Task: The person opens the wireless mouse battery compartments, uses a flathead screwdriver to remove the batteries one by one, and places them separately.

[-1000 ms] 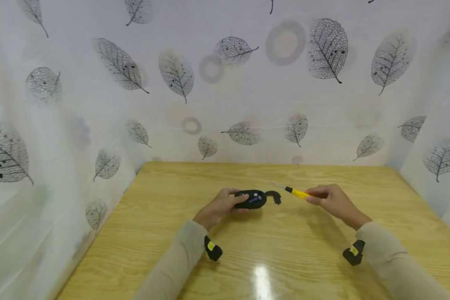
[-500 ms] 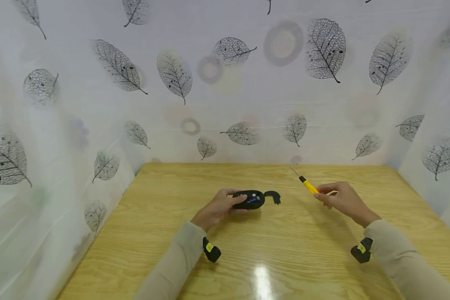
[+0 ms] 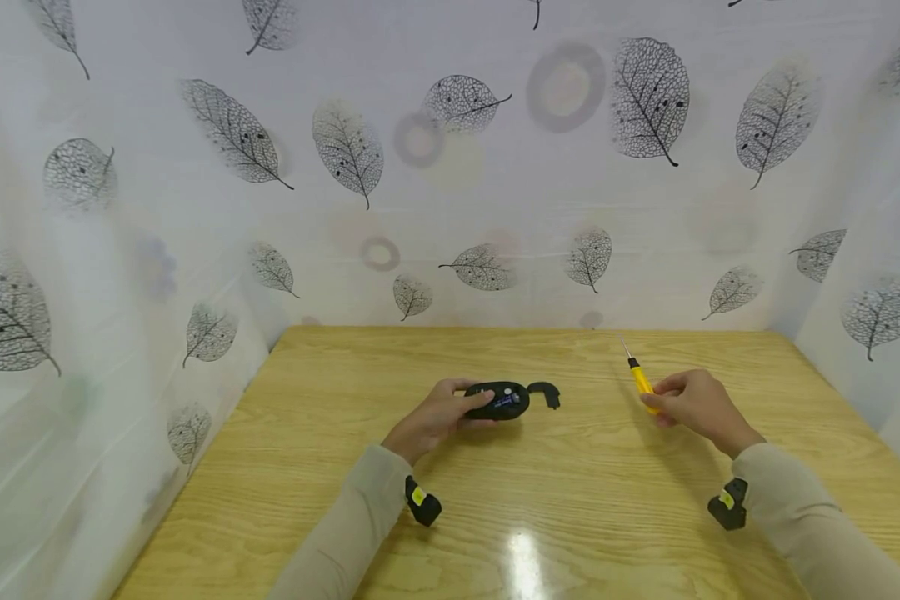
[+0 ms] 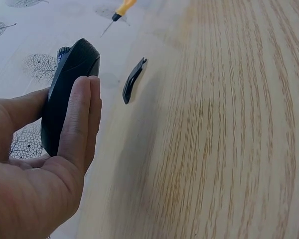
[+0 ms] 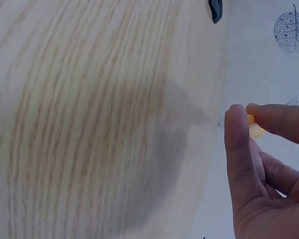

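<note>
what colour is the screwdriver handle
Yellow, with a black collar before the metal shaft; the screwdriver shows best in the head view.

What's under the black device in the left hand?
The device rests on the wooden table, gripped by the left hand. A curved black piece lies beside it, apart. Its underside is hidden.

Open tabletop between device and screwdriver

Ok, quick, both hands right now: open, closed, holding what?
Left hand: grips the black device on the table.
Right hand: pinches the yellow screwdriver, tip pointing away.
</note>
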Tool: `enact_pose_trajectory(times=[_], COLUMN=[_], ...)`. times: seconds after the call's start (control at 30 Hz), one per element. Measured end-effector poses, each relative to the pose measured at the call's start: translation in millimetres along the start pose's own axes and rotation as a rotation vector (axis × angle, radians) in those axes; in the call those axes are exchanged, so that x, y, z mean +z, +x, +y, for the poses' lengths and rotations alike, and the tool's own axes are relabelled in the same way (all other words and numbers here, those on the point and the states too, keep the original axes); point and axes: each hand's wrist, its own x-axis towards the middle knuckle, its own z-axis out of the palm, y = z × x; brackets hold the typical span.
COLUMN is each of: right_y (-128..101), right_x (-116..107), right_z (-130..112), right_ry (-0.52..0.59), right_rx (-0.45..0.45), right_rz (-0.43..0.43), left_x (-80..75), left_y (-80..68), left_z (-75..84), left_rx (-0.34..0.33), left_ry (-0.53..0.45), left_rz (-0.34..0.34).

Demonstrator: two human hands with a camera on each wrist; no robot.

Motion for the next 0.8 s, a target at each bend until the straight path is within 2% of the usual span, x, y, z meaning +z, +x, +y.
enact_pose_trajectory(times=[0.43,0.8], right_y=[1,2], right_x=[-2,2], right_z=[14,20], right_ry=[-0.061,-0.173], right_rx=[0.1,0.115], right_rz=[0.031,0.036], left_x=[-0.7,0.0], left_y=[0.3,-1.0], left_z=[-0.5,1.3], left_rx=[-0.013,-0.019], left_ry=[0.003,0.001], left_rz=[0.004,-0.002])
